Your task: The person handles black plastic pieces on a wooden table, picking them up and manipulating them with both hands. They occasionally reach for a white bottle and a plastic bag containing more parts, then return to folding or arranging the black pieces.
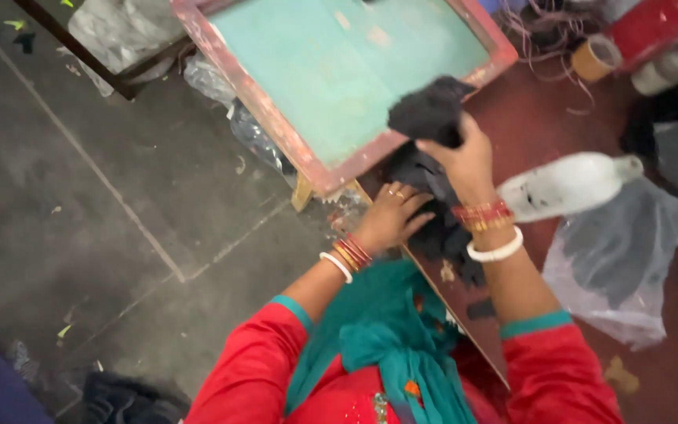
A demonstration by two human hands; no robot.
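Observation:
My right hand point(464, 157) grips a bunched black rag point(427, 110) and holds it at the near corner of a red-framed screen with a teal mesh point(339, 71). My left hand point(390, 216) rests lower, fingers on dark cloth pieces point(433, 235) lying at the edge of the dark red table point(668, 369). Both wrists wear red, gold and white bangles. The screen sits tilted, overhanging the table edge above the floor.
A white plastic bottle point(566, 184) lies on its side right of my right hand, beside a crumpled clear plastic bag point(621, 267). A tape roll point(594, 56) and tangled cords sit at the back. Grey concrete floor point(80, 196) lies to the left.

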